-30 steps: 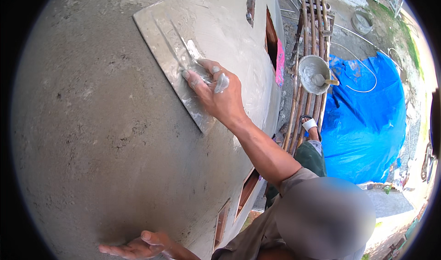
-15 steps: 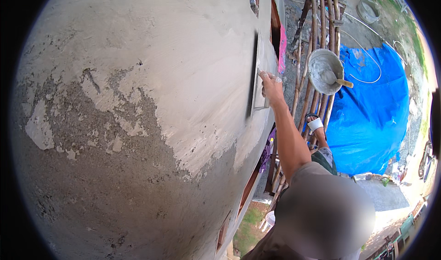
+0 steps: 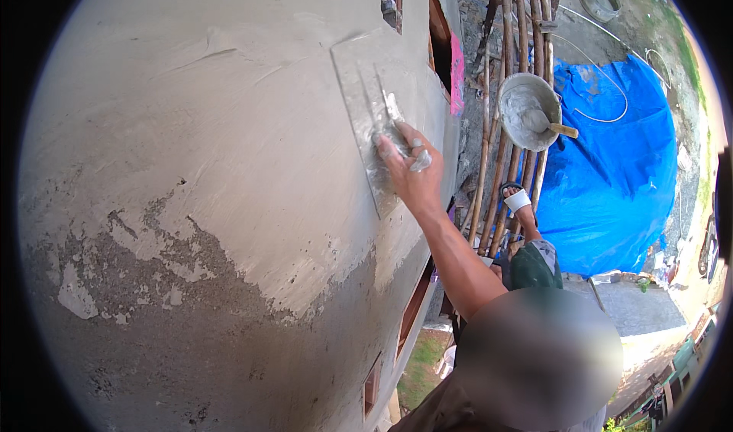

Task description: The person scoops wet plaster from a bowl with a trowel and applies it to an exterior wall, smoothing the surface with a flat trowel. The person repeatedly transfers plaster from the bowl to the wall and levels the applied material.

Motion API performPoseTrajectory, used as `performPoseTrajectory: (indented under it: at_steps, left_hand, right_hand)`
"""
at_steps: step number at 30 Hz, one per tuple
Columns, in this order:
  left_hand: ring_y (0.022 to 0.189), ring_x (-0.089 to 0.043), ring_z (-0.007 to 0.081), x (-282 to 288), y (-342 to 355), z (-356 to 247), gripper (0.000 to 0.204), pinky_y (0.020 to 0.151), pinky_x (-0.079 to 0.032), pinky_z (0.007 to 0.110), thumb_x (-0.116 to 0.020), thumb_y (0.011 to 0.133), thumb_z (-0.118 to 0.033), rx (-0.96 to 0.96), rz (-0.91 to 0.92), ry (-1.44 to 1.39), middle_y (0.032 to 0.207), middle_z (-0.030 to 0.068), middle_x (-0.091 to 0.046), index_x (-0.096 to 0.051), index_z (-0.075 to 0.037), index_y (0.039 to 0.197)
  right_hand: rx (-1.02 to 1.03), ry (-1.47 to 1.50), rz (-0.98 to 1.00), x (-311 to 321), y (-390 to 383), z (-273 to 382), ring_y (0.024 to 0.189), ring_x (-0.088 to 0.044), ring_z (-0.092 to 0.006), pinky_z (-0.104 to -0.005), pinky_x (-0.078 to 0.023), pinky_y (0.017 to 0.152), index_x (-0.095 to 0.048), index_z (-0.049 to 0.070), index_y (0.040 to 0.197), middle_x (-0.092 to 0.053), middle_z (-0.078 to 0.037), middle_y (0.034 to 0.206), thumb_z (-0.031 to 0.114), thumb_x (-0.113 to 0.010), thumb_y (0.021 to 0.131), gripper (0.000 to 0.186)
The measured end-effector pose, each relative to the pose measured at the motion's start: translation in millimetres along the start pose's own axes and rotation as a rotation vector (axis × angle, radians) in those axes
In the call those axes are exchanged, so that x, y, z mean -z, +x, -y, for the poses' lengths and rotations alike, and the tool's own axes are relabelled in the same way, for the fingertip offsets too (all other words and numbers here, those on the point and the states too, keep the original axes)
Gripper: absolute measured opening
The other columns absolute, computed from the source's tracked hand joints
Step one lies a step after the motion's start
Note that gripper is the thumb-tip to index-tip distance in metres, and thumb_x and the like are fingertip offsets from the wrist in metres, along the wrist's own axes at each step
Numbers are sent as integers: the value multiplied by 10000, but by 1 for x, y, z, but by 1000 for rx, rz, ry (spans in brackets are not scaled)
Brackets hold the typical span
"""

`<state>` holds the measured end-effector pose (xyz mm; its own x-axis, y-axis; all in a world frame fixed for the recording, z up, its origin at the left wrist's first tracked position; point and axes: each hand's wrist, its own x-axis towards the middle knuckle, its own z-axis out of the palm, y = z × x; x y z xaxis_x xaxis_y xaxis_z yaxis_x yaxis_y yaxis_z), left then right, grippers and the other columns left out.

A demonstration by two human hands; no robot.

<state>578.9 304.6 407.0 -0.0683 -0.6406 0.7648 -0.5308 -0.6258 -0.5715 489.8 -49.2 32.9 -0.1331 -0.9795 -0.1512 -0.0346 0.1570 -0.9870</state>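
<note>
My right hand (image 3: 418, 174) is closed round the handle of a large rectangular plastering trowel (image 3: 353, 88). Smears of wet plaster coat the fingers. The trowel's back faces me, and its plate lies against, or very close to, the grey plastered wall (image 3: 244, 149); the exact contact is hidden beneath it. Smooth pale plaster surrounds the trowel, while lower down the coat turns patchy and a rough dark surface shows. My left hand is out of view, and a blurred patch covers much of the lower right.
Right of the wall, bamboo poles (image 3: 504, 153) form a scaffold, with a sandalled foot (image 3: 516, 198) on them. A bucket of plaster (image 3: 527, 100) stands there, a wooden-handled tool (image 3: 563, 130) in it. Beyond lies a blue tarp (image 3: 611, 180). Openings (image 3: 439, 38) break the wall's right side.
My right hand has carried the trowel leftward from near the wall's right edge. Seen nearly edge-on before, the trowel now shows its broad back. The whole view has shifted slightly.
</note>
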Motion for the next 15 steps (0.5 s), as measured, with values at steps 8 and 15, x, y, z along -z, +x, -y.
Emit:
performPoseTrajectory:
  at_steps: [8, 15]
  left_hand:
    - [1385, -250, 353, -4, -3, -8, 742, 1117, -230, 505, -413, 964, -494, 12, 6, 37, 1508, 227, -230, -198, 1, 1474]
    - [1380, -264, 353, 2, 1, -6, 735, 1113, -245, 501, -425, 964, -486, 36, 18, 73, 1504, 228, -242, -206, -3, 1473]
  right_hand:
    - [-369, -85, 7, 25, 66, -106, 870, -671, -242, -332, -494, 777, -643, -53, 1113, -693, -209, 895, 419, -667, 840, 546]
    - [-309, -91, 135, 5, 35, -27, 838, -626, -156, -275, -482, 782, -633, -56, 1128, -684, -144, 905, 327, -690, 847, 479]
